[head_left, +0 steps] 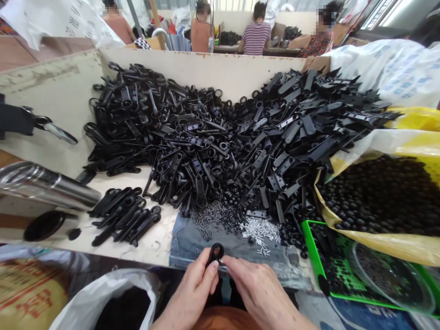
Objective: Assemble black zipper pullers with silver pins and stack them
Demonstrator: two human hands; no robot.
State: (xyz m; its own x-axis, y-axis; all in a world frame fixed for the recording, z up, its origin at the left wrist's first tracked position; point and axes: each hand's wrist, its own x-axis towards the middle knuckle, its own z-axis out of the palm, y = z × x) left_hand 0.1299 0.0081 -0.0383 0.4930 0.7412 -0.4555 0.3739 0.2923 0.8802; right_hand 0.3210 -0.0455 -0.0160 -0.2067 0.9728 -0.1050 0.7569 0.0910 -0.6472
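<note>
A black plastic part with a round ring end is gripped in my left hand, between thumb and fingers, at the table's front edge. My right hand is closed, its fingertips against the right side of that part; something small and pale shows at the tips, too small to name. Just beyond both hands lies a grey mat bearing a heap of silver pins and a heap of small dark screws. Large piles of black ringed parts and flat black parts rise behind.
Several black pieces lie in rows at left, near a metal cylinder. A green tray and a yellow bag of black balls stand right. An open white bag sits front left. People work beyond the back panel.
</note>
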